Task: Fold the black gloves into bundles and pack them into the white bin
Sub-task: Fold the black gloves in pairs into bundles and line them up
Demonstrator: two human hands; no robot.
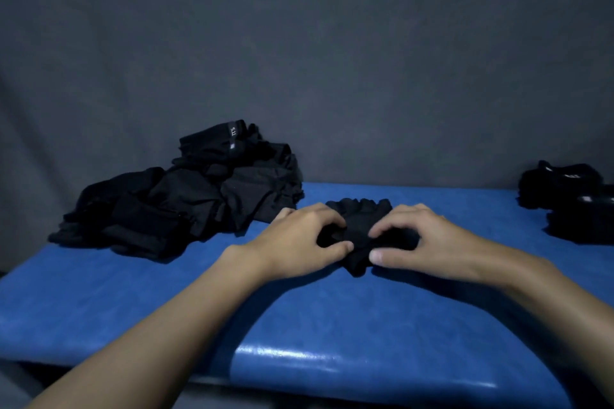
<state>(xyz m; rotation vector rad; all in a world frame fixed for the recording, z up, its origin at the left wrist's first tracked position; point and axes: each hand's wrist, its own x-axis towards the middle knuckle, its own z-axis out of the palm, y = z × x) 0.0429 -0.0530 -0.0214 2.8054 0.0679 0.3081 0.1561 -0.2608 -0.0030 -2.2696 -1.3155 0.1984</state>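
Item: one black fabric glove (361,226), laid flat on the blue padded tabletop (299,325) with its fingers pointing away from us. Our left hand (299,239) and right hand (428,242) each pinched its near end between thumb and curled fingers, apparently to begin the fold. A heap of loose black gloves (186,196) lay at left as stock. Black folded bundles (571,202) sat at far right, probably awaiting packing. The white bin was out of view.

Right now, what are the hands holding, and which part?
One black glove. The left hand and right hand each pinch its middle, one on each side.
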